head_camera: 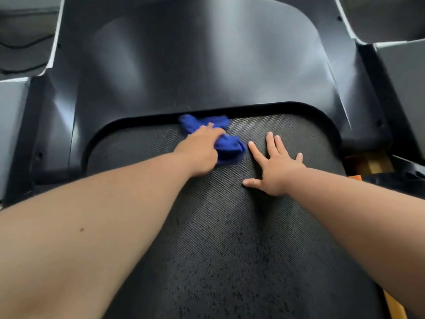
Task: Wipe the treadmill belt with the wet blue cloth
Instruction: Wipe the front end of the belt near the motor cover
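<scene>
The black textured treadmill belt (230, 238) runs from the bottom of the view up to the motor cover. A crumpled blue cloth (227, 146) lies at the belt's far end, against the cover's rim. My left hand (202, 150) lies on top of the cloth and presses it onto the belt; the hand is blurred and its fingers reach over the fabric. My right hand (276, 166) rests flat on the belt just right of the cloth, fingers spread and straight. Dark wet speckles mark the belt nearer to me.
The black plastic motor cover (202, 65) rises beyond the belt with a raised rim (253, 107). Grey uprights stand at the left (13, 125) and right (402, 84). An orange-brown floor patch (368, 162) shows at the right.
</scene>
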A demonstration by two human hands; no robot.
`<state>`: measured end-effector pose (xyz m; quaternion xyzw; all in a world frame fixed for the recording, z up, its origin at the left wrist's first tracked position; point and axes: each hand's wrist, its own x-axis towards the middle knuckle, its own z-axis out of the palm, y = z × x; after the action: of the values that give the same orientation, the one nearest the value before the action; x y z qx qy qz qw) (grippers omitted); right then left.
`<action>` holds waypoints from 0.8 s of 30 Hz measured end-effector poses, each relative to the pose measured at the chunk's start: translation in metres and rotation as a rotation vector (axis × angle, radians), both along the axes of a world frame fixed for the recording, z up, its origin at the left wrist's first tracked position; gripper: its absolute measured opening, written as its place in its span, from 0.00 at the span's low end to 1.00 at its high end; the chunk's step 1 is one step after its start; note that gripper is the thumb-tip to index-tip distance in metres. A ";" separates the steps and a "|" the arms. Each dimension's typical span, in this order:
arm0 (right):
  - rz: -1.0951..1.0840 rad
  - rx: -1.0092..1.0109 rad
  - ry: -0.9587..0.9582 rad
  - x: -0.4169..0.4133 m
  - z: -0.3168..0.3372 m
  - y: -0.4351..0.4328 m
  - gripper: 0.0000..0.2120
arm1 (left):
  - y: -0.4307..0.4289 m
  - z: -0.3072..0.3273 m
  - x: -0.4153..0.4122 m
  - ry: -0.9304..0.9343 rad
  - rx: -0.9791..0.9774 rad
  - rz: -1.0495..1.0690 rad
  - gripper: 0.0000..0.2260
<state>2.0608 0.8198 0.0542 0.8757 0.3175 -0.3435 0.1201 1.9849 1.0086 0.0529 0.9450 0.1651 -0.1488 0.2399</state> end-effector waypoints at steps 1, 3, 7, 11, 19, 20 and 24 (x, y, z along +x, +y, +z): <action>-0.002 0.009 0.001 0.001 0.000 -0.001 0.48 | -0.002 0.000 -0.002 0.036 0.013 -0.157 0.27; 0.001 0.020 0.004 0.002 0.001 -0.002 0.48 | 0.010 -0.002 -0.011 0.040 0.150 -0.243 0.26; -0.001 0.028 0.010 0.002 -0.002 -0.003 0.48 | 0.049 -0.005 -0.043 0.056 0.282 0.251 0.24; -0.004 0.033 0.016 0.001 -0.003 -0.001 0.48 | 0.020 0.019 -0.013 0.204 0.059 0.404 0.25; -0.678 0.684 -0.258 0.029 0.007 -0.013 0.22 | 0.001 0.024 -0.020 -0.050 -0.051 0.381 0.24; -0.599 0.746 -0.330 0.028 0.009 -0.007 0.23 | 0.008 0.022 -0.031 0.095 0.040 0.354 0.31; 0.186 0.584 -0.127 -0.015 -0.001 0.044 0.28 | 0.016 0.012 -0.057 0.514 0.170 0.040 0.60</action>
<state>2.0454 0.8633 0.0529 0.8600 0.4734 -0.1698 -0.0861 1.9278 1.0247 0.0646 0.8896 0.2511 -0.3645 0.1126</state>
